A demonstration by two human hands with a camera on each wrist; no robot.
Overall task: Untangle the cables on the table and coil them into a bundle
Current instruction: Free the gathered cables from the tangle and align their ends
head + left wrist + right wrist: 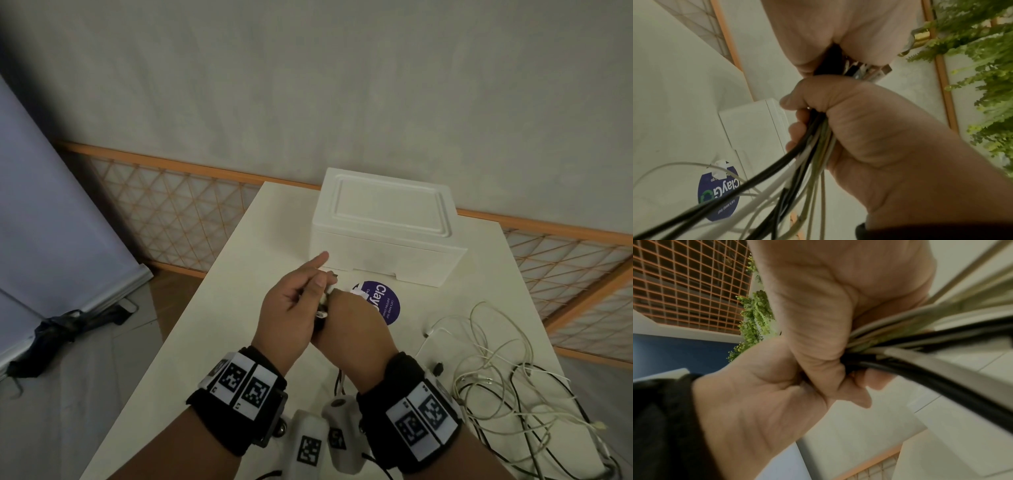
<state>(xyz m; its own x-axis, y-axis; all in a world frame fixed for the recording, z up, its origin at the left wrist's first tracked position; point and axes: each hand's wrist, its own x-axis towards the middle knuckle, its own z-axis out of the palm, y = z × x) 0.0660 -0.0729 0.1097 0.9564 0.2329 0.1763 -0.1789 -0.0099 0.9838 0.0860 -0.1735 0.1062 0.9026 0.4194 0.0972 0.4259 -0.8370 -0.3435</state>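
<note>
Both hands meet above the middle of the white table [236,294]. My right hand [352,315] is closed in a fist round a bundle of black and white cables [809,159], which fan out below it [925,331]. My left hand [305,294] pinches the plug ends [330,291] sticking out of the top of that fist [871,71], with its index finger pointing forward. The rest of the cables [500,380] lie in loose tangled loops on the table's right side, trailing back toward my hands.
A white foam box [383,229] stands at the back of the table, just beyond my hands. A round purple sticker [388,303] lies in front of it. The table's left edge drops to the floor, where a folded dark umbrella [58,330] lies.
</note>
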